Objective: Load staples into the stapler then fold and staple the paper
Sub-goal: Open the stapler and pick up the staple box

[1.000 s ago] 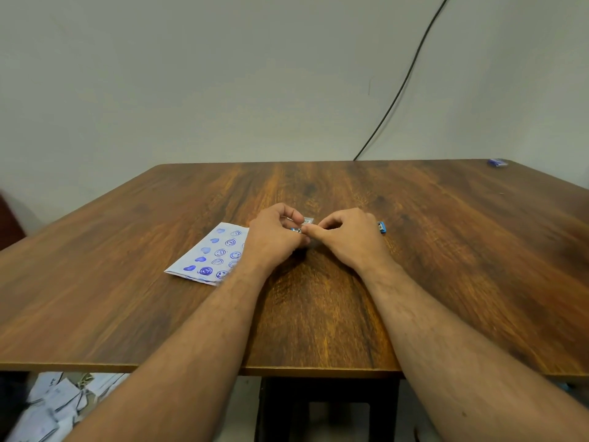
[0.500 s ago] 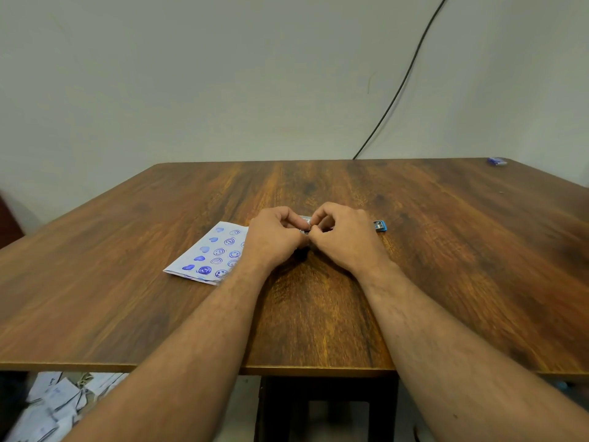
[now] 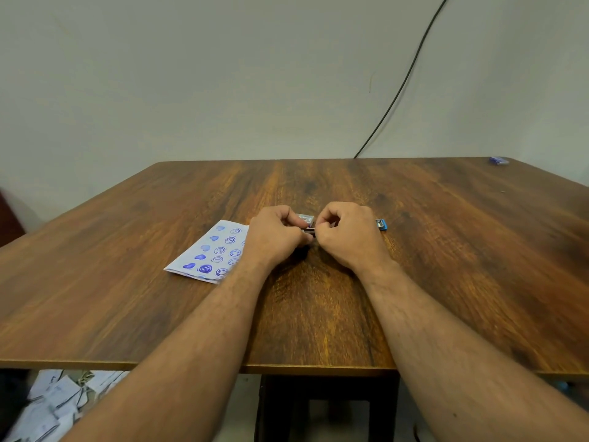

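Head view: left hand (image 3: 276,238) and right hand (image 3: 347,236) had closed together since 1 s ago, both grips pinching a small dark stapler (image 3: 308,230) above the brown wooden worktop (image 3: 446,250); loading apparently underway. Blue-stamped white paper (image 3: 210,252) lay beside the left hand, unstapled.

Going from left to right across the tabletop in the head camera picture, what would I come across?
Stamped paper → left hand → small box between the hands → right hand → blue stapler → small blue item at the far right corner.
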The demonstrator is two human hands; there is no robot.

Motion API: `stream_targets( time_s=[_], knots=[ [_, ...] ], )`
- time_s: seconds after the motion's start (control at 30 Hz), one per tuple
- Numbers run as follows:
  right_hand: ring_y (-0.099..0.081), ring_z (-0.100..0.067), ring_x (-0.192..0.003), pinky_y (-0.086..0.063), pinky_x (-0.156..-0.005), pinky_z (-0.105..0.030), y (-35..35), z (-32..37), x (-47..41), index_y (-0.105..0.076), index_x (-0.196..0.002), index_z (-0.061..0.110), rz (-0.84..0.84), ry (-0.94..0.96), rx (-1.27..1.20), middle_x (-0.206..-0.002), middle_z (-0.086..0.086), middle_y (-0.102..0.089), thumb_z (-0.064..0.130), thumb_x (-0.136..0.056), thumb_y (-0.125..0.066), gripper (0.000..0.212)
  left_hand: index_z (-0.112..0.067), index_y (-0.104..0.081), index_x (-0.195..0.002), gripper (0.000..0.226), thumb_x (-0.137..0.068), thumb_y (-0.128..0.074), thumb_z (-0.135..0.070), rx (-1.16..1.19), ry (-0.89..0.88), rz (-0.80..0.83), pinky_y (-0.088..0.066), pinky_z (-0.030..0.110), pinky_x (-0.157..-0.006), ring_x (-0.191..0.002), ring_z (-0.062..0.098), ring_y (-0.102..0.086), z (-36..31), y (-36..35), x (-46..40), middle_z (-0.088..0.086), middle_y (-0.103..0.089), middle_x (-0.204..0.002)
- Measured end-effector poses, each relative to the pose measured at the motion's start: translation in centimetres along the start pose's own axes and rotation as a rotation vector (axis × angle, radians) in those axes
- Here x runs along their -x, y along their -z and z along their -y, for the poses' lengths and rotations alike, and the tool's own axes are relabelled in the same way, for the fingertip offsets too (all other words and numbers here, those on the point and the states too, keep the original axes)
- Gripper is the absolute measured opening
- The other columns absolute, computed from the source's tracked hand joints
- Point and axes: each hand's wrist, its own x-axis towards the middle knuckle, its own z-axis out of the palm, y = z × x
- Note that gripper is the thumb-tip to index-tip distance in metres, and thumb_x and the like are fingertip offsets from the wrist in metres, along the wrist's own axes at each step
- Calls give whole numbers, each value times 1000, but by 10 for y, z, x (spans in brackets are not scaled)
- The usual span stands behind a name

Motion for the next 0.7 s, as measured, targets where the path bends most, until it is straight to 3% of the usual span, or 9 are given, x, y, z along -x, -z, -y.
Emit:
stream_targets(
  time_s=[0.2,0.3,0.7],
  knots=[
    [-63,-7,-75,-57,-71,-30,1,-1,-1,-68,-76,23,40,-25,-13,-77,10,-68,17,-80,-64,8,-21,-73,-72,15,-64,-83,-14,8,5,0,-59,41,-81,-83,18,-71,1,1,0,-3,-76,-81],
    [-61,-5,-72,-52,-65,-24,2,-3,-1,-66,-81,24,20,-56,-39,-78,9,-66,12,-83,-63,12,-23,-72,-69,16,-62,-83,-14,17,11,-11,-59,42,-82,-83,18,-71,1,-1,0,-3,-76,-81],
    [-59,-5,-75,-46,-64,-19,1,-3,-2,-70,-78,21,-16,-73,-32,-79,9,-66,5,-80,-55,22,-25,-68,-66,20,-63,-82,-10,41,26,-31,-55,32,-74,-79,19,-70,3,-3,-1,-4,-74,-76]
  ],
)
